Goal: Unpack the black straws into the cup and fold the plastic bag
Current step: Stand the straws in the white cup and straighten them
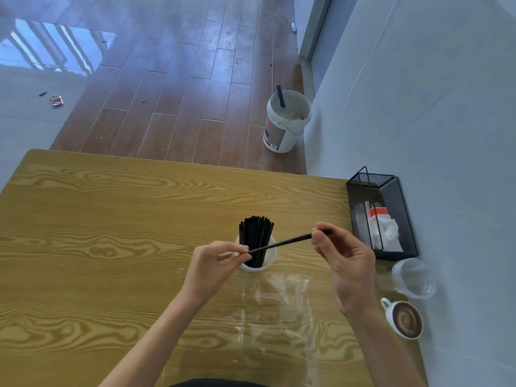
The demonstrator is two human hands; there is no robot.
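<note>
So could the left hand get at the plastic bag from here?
Probably yes, once it lets go of the straw. The bag lies flat just below the left hand, with nothing on it.

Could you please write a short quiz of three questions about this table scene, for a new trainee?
1. True or false: the white cup already holds many black straws.
2. Multiple choice: how is the single straw held? A) by the left hand alone; B) by both hands, one at each end; C) it lies on the table.
3. Fill the gap: the clear plastic bag lies flat on the table, ____ the person than the cup.

Key
1. True.
2. B: the right hand pinches the other end.
3. Nearer to.
</note>
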